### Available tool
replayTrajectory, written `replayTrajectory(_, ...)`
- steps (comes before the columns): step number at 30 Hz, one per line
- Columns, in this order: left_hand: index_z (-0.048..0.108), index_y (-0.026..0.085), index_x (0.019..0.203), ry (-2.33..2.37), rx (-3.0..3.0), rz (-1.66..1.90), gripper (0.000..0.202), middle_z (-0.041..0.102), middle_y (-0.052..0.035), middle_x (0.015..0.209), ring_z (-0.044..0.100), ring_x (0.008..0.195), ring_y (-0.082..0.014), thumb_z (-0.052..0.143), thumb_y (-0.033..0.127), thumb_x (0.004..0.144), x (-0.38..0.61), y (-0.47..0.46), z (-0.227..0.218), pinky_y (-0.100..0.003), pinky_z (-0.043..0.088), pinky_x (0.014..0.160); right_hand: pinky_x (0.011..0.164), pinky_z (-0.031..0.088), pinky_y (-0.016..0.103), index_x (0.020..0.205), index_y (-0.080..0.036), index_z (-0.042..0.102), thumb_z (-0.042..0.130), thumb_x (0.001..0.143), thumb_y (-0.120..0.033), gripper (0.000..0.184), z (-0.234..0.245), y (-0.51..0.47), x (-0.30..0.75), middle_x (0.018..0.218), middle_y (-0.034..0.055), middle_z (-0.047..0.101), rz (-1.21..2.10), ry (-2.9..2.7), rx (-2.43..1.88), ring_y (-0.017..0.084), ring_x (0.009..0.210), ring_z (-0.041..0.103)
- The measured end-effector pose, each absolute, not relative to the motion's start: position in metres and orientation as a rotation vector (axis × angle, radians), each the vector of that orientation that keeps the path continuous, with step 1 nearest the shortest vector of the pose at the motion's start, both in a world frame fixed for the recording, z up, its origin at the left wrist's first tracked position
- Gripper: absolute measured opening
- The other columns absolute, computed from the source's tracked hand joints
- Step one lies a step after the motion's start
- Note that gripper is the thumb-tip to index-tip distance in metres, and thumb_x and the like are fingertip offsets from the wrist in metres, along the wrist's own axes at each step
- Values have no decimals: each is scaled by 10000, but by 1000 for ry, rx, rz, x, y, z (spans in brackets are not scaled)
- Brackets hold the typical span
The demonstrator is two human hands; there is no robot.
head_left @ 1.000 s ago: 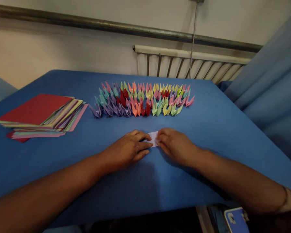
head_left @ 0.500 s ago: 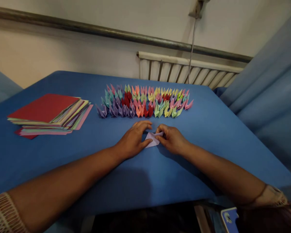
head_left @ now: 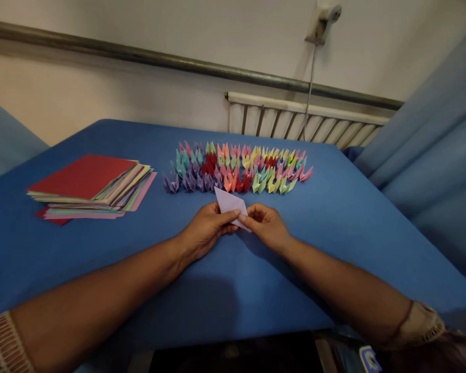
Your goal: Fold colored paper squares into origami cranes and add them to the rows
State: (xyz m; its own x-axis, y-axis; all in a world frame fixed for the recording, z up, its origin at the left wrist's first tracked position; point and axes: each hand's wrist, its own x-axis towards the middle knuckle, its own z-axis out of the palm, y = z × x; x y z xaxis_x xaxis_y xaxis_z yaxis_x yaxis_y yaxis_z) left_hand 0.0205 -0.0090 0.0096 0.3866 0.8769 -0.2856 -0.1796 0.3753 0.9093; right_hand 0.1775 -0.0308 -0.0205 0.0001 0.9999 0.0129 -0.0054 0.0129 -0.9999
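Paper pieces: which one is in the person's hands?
The pale lilac piece, pinched between the left hand and right hand; the others lie in the stack or stand as folded figures behind.

The blue-covered table [head_left: 357, 238] is viewed from the wearer's head, forward and down, left hand [head_left: 206, 227] and right hand [head_left: 271, 227] framed nearer than the radiator [head_left: 295, 108].

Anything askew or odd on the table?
Only the paper stack: its edges fan out unevenly, and a red sheet juts from underneath at the near side, so it looks untidy. No obvious damage to the held lilac paper or folded paper figures.
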Motion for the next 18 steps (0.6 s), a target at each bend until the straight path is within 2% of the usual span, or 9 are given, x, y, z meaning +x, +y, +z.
replayTrajectory(3, 704, 133, 926, 921, 868, 768, 209, 715, -53, 884, 661, 723, -125, 771, 163, 730, 20, -11, 13, -194, 528, 622, 498, 375, 233, 664, -203, 537, 699, 704, -518, 356, -20, -32, 179, 552, -58, 517, 1216, -1241, -1178, 92, 495, 446)
replayTrajectory(9, 712, 115, 964, 955, 899, 746, 229, 725, -76, 907, 673, 747, -137, 754, 149, 742, 19, -9, 13, -180, 531, 602, 478, 383, 229, 658, -205, 533, 686, 720, -502, 340, -18, -29, 184, 529, -60, 527, 1247, -1229, -1177, 94, 472, 467)
replayTrajectory(18, 706, 137, 999, 972, 873, 767, 347, 728, -60, 949, 686, 823, -144, 802, 95, 669, 17, -7, 6, -214, 562, 724, 473, 430, 232, 725, -202, 548, 696, 725, -528, 358, -21, -27, 186, 541, -54, 568, 1319, -1163, -1160, 102, 471, 534)
